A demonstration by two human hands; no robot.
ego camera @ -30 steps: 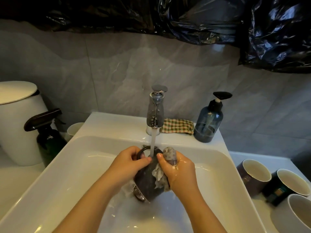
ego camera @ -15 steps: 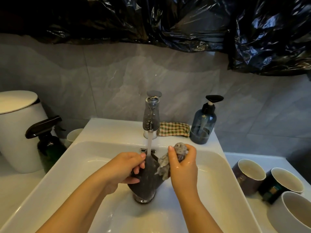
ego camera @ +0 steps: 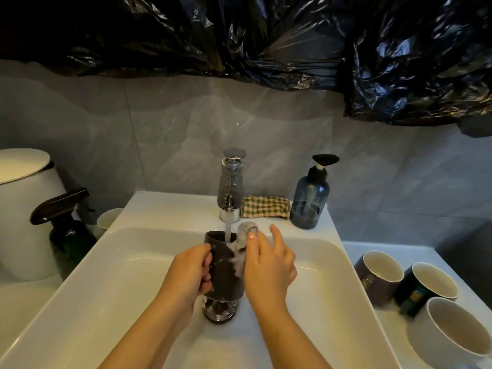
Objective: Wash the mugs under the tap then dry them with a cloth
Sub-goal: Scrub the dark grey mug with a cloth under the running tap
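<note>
My left hand [ego camera: 190, 270] grips a dark mug [ego camera: 225, 272] upright over the sink drain, under the running tap [ego camera: 230, 187]. Water falls into the mug's mouth. My right hand [ego camera: 267, 265] presses a grey soapy sponge [ego camera: 246, 233] against the mug's rim and right side, with the index finger lifted. A checked cloth [ego camera: 266, 206] lies folded on the sink ledge behind, right of the tap. Three more mugs wait on the right counter: a purple one [ego camera: 379, 271], a dark green one [ego camera: 426, 287] and a white one [ego camera: 452, 334].
A white sink basin [ego camera: 106, 275] fills the middle. A blue soap pump bottle [ego camera: 308, 198] stands right of the cloth. To the left are a dark spray bottle [ego camera: 66, 225], a small white cup [ego camera: 107, 221] and a white lidded bin [ego camera: 24, 209]. Black plastic sheeting hangs above.
The mug went from tilted on its side to upright under the stream. My right hand moved the sponge up from the mug's side to its rim.
</note>
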